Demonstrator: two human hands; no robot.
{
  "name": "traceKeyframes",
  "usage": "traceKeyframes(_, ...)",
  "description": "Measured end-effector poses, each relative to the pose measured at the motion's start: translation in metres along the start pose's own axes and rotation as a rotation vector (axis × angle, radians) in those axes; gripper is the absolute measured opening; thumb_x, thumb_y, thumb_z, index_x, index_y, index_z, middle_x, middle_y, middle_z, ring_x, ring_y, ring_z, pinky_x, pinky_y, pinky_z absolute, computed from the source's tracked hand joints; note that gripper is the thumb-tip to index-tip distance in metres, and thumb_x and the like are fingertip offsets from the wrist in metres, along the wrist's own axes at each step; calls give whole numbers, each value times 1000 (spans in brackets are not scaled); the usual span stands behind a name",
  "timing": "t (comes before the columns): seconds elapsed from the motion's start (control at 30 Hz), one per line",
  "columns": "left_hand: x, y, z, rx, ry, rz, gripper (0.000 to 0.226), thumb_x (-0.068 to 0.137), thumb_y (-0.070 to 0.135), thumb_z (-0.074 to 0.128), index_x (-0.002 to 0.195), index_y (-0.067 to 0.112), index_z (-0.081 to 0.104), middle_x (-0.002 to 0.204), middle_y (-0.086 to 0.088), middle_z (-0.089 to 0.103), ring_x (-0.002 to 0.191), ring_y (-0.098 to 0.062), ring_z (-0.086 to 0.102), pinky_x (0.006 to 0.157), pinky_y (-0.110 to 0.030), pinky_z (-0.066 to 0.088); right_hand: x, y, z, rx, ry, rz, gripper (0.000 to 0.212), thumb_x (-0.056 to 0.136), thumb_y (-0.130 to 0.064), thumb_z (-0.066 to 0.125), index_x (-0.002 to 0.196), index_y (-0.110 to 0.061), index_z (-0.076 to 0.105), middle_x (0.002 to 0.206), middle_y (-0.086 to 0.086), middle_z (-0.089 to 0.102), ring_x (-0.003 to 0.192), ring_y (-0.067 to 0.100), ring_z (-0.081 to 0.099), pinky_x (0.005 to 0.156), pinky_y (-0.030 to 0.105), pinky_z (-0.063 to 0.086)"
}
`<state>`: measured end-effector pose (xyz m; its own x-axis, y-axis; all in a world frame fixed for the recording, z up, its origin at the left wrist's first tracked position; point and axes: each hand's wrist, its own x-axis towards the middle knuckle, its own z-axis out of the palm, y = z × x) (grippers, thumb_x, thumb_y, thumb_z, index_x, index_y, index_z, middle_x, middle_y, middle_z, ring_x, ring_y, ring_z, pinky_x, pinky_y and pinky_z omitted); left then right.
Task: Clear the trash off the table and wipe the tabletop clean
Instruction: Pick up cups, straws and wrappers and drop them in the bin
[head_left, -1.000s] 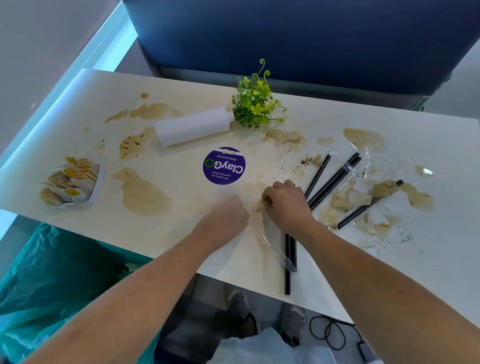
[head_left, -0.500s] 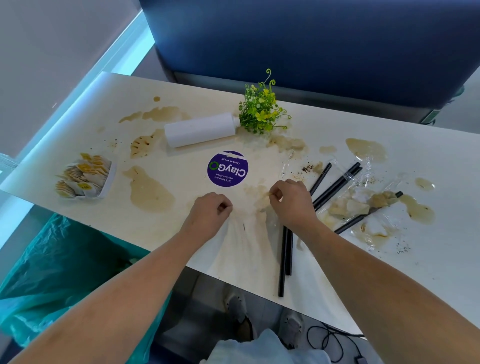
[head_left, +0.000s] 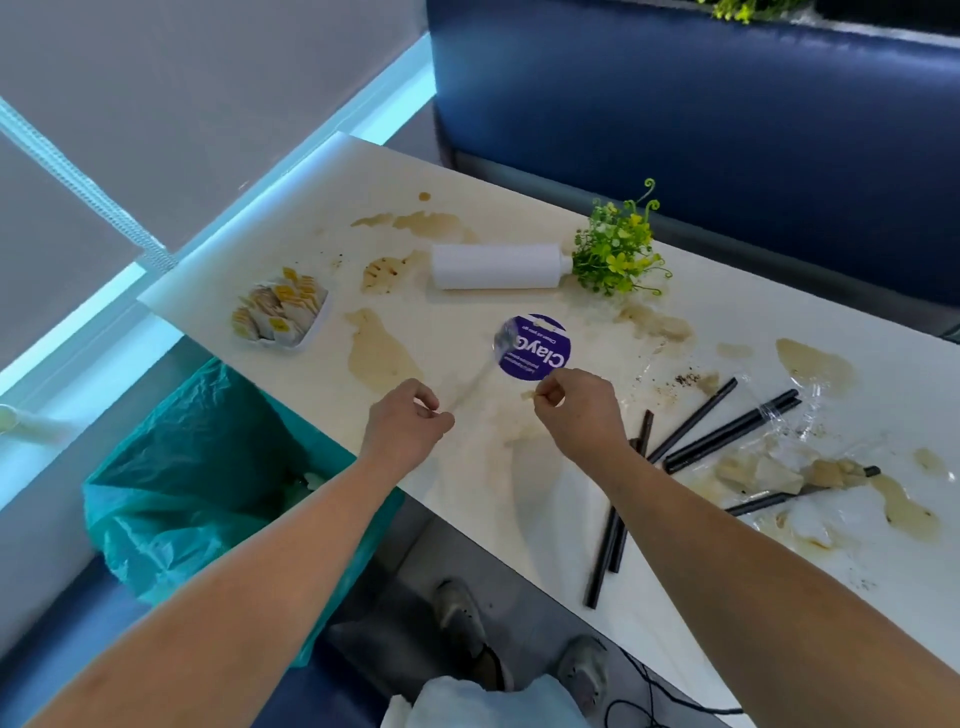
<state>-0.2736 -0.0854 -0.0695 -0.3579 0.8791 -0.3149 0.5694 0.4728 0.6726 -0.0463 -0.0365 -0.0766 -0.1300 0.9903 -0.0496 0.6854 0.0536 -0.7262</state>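
My left hand (head_left: 405, 428) pinches one end of a long clear plastic straw wrapper (head_left: 480, 371), which sticks up and away over the purple round sticker (head_left: 535, 348). My right hand (head_left: 576, 415) is lifted off the white table (head_left: 467, 483), fingers curled, pinching a small pale scrap. Several black straws (head_left: 727, 431) lie to the right, some in clear wrappers. Brown spills (head_left: 382, 353) stain the tabletop. Soggy tissue and crumpled clear plastic (head_left: 769, 473) lie at the right.
A green trash bag (head_left: 208, 467) hangs open below the table's left edge. A white bottle (head_left: 498, 266) lies on its side by a small green plant (head_left: 618, 249). A tray of sachets (head_left: 280, 312) sits at the left. A blue bench stands behind.
Both hands have lifted off the tabletop. The left hand now holds the clear wrapper up in the air. The view has swung left towards the trash bag.
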Motion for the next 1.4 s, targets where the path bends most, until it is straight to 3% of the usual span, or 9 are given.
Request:
traceKeyframes(0.13, -3, -24, -29, -10, 36, 18, 22, 84, 22, 68, 83, 26, 47, 71, 2, 65, 64, -16, 55, 58, -29, 42, 6, -35, 25, 5, -55, -32, 4, 87, -13, 69, 86, -16, 72, 78, -7, 67, 77, 15, 63, 73, 33, 55)
traceKeyframes(0.33, -2, -72, -87, -45, 32, -10, 18, 90, 17, 60, 88, 34, 56, 54, 4, 52, 47, -10, 43, 48, -23, 41, 19, -96, 83, -16, -151, -153, 6, 88, -15, 69, 91, -13, 73, 83, -2, 68, 81, 17, 62, 75, 35, 54)
traceKeyframes(0.53, -1, -132, -144, -104, 171, -75, 17, 89, 17, 67, 90, 33, 63, 65, 3, 65, 55, -4, 55, 56, -15, 40, 27, -156, 156, -9, -254, -234, 5, 85, -13, 68, 87, -12, 73, 82, 0, 69, 82, 20, 62, 77, 34, 52)
traceKeyframes(0.67, -4, -180, -177, -148, 283, -132, 15, 87, 18, 74, 90, 32, 69, 72, 6, 71, 70, -9, 67, 70, -19, 50, 24, -196, 209, -6, -328, -302, 5, 85, -11, 67, 83, -15, 71, 79, -2, 66, 78, 18, 61, 76, 34, 51)
traceKeyframes(0.77, -7, -214, -198, -152, 334, -164, 12, 85, 19, 77, 89, 29, 72, 76, 9, 73, 71, -6, 69, 73, -17, 53, 20, -219, 248, -14, -397, -332, 5, 88, -14, 68, 87, -15, 72, 81, 1, 66, 78, 19, 60, 74, 34, 50)
traceKeyframes(0.93, -9, -254, -217, -134, 384, -239, 10, 83, 22, 78, 86, 31, 73, 78, 11, 73, 71, -2, 69, 70, -12, 50, 12, -243, 297, -10, -452, -343, 4, 86, -13, 69, 86, -14, 73, 74, -5, 60, 72, 15, 56, 67, 27, 41)
traceKeyframes(1.07, -5, -277, -223, -121, 399, -291, 10, 82, 23, 78, 82, 32, 74, 75, 12, 73, 69, 3, 66, 64, -2, 42, 7, -252, 328, -31, -508, -329, 3, 87, -13, 68, 86, -16, 69, 76, -3, 63, 72, 15, 59, 68, 31, 50)
traceKeyframes(1.27, 4, -297, -218, -128, 385, -352, 10, 83, 27, 78, 80, 35, 72, 73, 14, 72, 69, 5, 65, 59, -3, 42, 8, -252, 355, -103, -556, -286, 5, 87, -13, 68, 85, -16, 65, 80, -1, 64, 77, 18, 61, 72, 34, 52)
traceKeyframes(1.4, 9, -308, -212, -120, 374, -361, 12, 83, 26, 79, 79, 35, 72, 71, 15, 71, 69, 8, 64, 58, -2, 42, 9, -249, 365, -118, -561, -256, 6, 88, -12, 65, 85, -17, 66, 80, -3, 65, 68, 14, 63, 64, 31, 54)
